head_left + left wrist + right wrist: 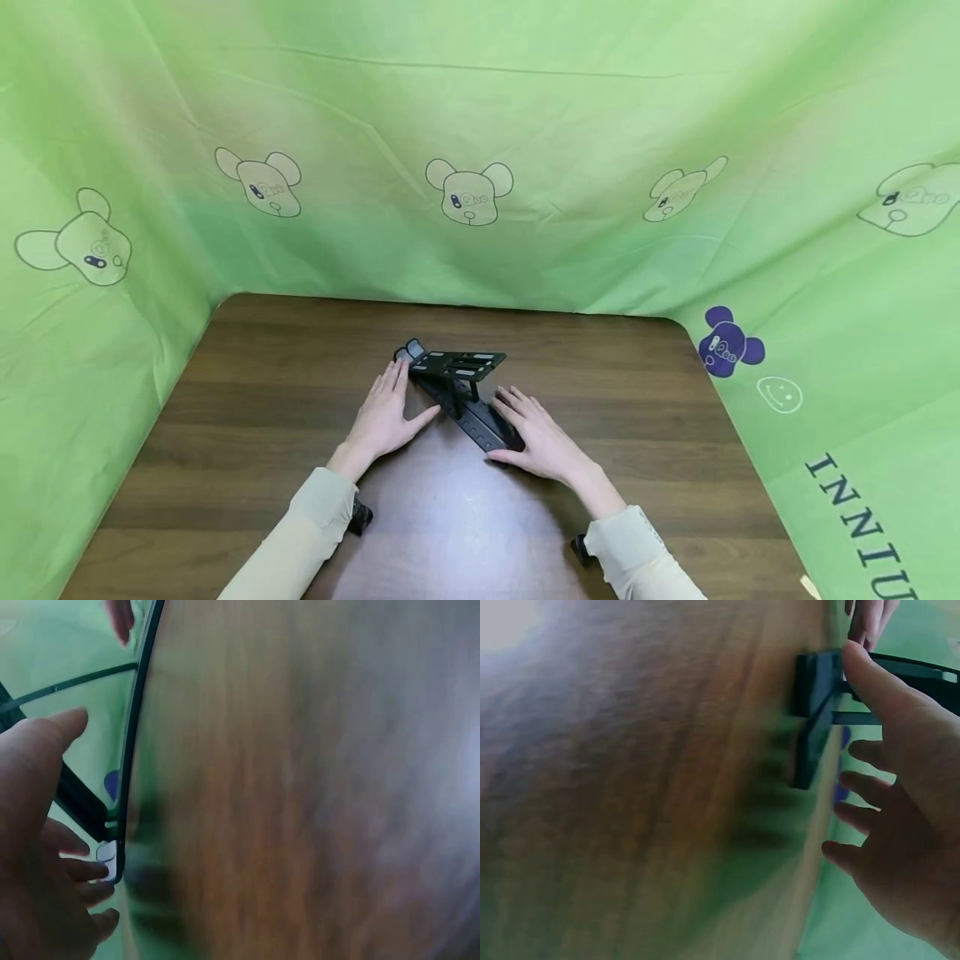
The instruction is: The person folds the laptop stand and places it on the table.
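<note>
A black folding stand, like one for a laptop or tablet point(480, 423), sits slantwise on the table, its slotted upper plate point(454, 364) raised on struts above a long base. Grey pads mark its far left end. At that end lies my left hand point(385, 414), fingers stretched out against or just beside the stand, thumb spread towards the base. My right hand point(542, 439) is by the near right end with fingers extended, the thumb close to the base's tip. In the right wrist view, the right hand's fingers point(862, 817) look spread and slightly bent. Exact contact is hard to tell.
The brown wood-grain table point(247, 467) extends around the stand. A green curtain point(480, 267) printed with bear heads hangs along the back and both sides. Near the table's right front edge lies a small pale object point(810, 587), partly cut off.
</note>
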{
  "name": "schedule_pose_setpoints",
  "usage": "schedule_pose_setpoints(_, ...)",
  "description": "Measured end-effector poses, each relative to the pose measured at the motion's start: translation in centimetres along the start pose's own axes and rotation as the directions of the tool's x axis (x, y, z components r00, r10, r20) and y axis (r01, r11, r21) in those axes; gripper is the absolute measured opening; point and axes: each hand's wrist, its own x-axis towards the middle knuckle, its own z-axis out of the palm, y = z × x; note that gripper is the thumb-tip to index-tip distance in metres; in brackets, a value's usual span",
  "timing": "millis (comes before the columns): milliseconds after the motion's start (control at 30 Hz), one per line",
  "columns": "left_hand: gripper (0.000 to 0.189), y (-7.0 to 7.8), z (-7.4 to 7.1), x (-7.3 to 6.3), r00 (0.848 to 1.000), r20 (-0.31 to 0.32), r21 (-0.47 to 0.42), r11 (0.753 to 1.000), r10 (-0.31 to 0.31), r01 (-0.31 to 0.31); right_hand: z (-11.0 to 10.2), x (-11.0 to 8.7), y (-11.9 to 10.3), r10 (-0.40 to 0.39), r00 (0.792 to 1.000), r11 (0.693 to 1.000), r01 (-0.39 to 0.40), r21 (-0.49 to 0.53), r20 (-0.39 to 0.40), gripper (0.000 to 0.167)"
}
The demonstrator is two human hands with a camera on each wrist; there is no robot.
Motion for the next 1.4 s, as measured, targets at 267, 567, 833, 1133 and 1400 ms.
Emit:
schedule_pose_setpoints(267, 0.11, 0.5, 0.6, 0.3, 1.0, 0.012, 0.03, 1.0, -0.009, 0.009, -2.5, 0.2, -3.3, 0.113, 0.985, 0.993, -0.108, -0.049, 0.129, 0.083)
schedule_pose_setpoints(567, 0.114, 0.8, 0.2, 1.0, 0.998, 0.058, 0.07, 0.998, -0.002, -0.002, -2.2, 0.2, -3.8, 0.123, 0.979, 0.99, -0.11, -0.088, 0.16, 0.077)
schedule_pose_setpoints(833, 0.119, 0.9, 0.2, 1.7, 0.998, 0.066, 0.09, 0.996, 0.002, -0.008, -1.6, 0.3, -4.7, 0.081, 0.985, 0.995, -0.07, -0.075, 0.152, 0.079)
schedule_pose_setpoints(1133, 0.123, 0.5, 0.3, 2.7, 0.998, 0.062, 0.111, 0.993, 0.03, -0.037, -1.1, 0.4, -5.7, 0.077, 0.985, 0.991, -0.058, -0.123, 0.152, 0.083)
schedule_pose_setpoints(1400, 0.123, 0.2, 0.1, 3.5, 0.993, 0.109, 0.118, 0.992, 0.041, -0.054, -0.7, 0.2, -6.4, 0.056, 0.989, 0.983, -0.03, -0.18, 0.137, 0.083)
